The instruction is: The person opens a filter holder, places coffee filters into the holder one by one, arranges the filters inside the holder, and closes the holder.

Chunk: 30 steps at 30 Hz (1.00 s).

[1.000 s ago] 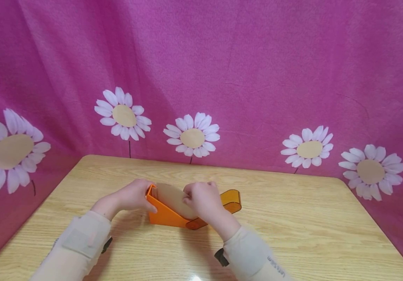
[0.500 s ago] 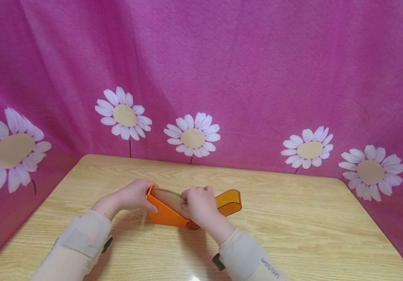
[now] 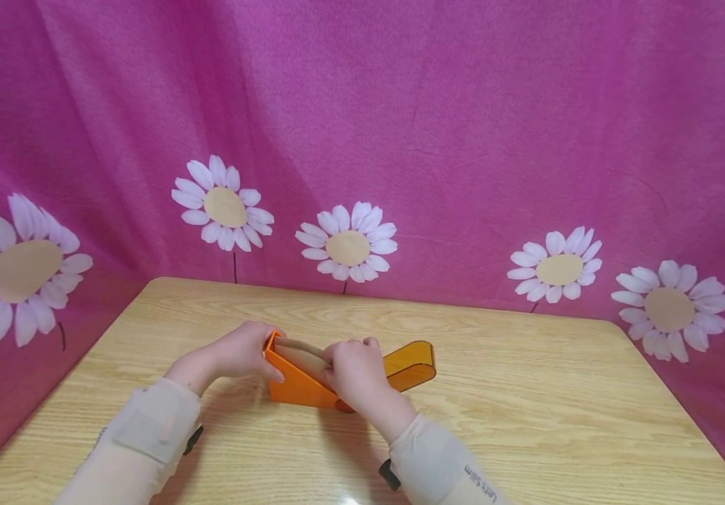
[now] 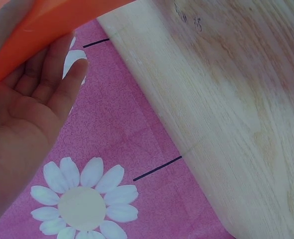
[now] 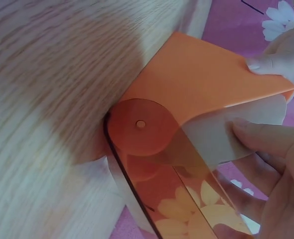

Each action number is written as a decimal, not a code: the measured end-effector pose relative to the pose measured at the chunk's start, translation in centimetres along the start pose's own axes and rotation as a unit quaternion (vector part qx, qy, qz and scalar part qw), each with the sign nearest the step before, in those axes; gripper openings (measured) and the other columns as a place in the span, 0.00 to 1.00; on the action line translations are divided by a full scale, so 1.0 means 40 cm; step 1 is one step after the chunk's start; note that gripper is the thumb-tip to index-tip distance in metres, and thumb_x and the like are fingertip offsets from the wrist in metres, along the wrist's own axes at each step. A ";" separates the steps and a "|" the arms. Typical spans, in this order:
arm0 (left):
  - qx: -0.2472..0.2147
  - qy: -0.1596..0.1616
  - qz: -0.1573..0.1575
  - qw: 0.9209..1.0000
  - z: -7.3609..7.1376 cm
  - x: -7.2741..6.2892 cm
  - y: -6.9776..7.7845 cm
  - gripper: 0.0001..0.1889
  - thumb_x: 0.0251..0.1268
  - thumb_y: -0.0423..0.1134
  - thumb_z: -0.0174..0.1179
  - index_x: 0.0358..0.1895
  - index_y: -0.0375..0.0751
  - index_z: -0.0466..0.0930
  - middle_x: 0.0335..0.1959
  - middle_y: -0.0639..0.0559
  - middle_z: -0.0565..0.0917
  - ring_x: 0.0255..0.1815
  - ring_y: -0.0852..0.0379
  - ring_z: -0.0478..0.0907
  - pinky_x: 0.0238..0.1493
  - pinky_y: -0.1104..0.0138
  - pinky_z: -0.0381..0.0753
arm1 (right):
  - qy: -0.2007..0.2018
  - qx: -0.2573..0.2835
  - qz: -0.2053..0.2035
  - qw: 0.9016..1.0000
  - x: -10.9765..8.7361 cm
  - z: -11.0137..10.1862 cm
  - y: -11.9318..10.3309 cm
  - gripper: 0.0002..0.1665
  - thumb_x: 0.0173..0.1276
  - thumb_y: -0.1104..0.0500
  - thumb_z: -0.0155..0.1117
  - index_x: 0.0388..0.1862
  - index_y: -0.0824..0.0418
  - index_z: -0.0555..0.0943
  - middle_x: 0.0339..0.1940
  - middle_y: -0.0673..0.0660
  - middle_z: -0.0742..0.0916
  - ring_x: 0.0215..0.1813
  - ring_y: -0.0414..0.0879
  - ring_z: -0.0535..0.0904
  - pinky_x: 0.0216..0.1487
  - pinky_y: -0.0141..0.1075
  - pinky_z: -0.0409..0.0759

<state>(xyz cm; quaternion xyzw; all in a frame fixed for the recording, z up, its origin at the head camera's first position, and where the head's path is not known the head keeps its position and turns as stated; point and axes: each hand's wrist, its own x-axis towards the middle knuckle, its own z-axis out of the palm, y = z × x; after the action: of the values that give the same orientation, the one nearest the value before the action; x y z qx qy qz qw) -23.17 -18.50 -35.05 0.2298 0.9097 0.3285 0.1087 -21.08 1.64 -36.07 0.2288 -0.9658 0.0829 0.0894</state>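
Note:
An orange wedge-shaped box (image 3: 299, 386) with a see-through amber lid (image 3: 417, 365) sits mid-table. The lid is swung open to the right on a round hinge. My left hand (image 3: 250, 351) grips the tall left end of the box, its thumb on the near side wall (image 5: 197, 74). Inside stand tan paper filters (image 3: 302, 359) with rounded edges. My right hand (image 3: 357, 370) pinches them at their right part, thumb on the near face of the paper (image 5: 212, 134). The right wrist view shows its other fingers behind the paper, close to the lid.
The light wood table (image 3: 526, 421) reaches back to a magenta curtain (image 3: 438, 140) printed with white daisies. Its left edge (image 4: 162, 124) shows in the left wrist view. Both forearms wear pale sleeves (image 3: 434, 452).
My right hand has moved slightly left and lower with the filters, which now stand lower in the box. A gap shows between their top edges. My left hand stays in place.

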 end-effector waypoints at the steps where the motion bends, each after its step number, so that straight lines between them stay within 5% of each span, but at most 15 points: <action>1: 0.000 0.000 0.000 1.000 0.000 0.000 0.000 0.17 0.42 0.32 0.72 0.38 0.36 0.79 0.30 0.54 0.82 0.30 0.60 0.73 0.38 0.66 0.74 | -0.003 0.002 0.001 1.000 0.000 0.000 0.000 0.08 0.56 0.56 0.67 0.18 0.51 0.81 0.14 0.45 0.79 0.24 0.41 0.73 0.38 0.39 0.64; 19: 0.009 0.003 0.011 1.000 0.001 0.002 -0.002 0.15 0.41 0.32 0.72 0.34 0.36 0.78 0.28 0.54 0.82 0.29 0.62 0.73 0.37 0.67 0.74 | -0.043 0.065 0.024 0.997 -0.010 -0.023 0.024 0.05 0.57 0.54 0.67 0.27 0.53 0.83 0.22 0.46 0.83 0.31 0.43 0.75 0.41 0.39 0.63; 30: 0.005 0.002 0.010 1.000 0.000 -0.001 0.002 0.14 0.42 0.31 0.71 0.34 0.37 0.78 0.28 0.53 0.81 0.29 0.61 0.73 0.36 0.66 0.75 | -0.093 0.068 0.014 0.993 -0.064 -0.165 0.119 0.28 0.49 0.49 0.74 0.49 0.57 0.80 0.49 0.55 0.84 0.53 0.55 0.75 0.55 0.51 0.67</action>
<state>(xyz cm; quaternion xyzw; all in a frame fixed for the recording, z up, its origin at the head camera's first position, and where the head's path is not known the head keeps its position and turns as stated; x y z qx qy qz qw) -23.10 -18.45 -34.99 0.2388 0.9093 0.3251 0.1025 -20.09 8.25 -30.78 0.2273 -0.9652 0.1280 -0.0180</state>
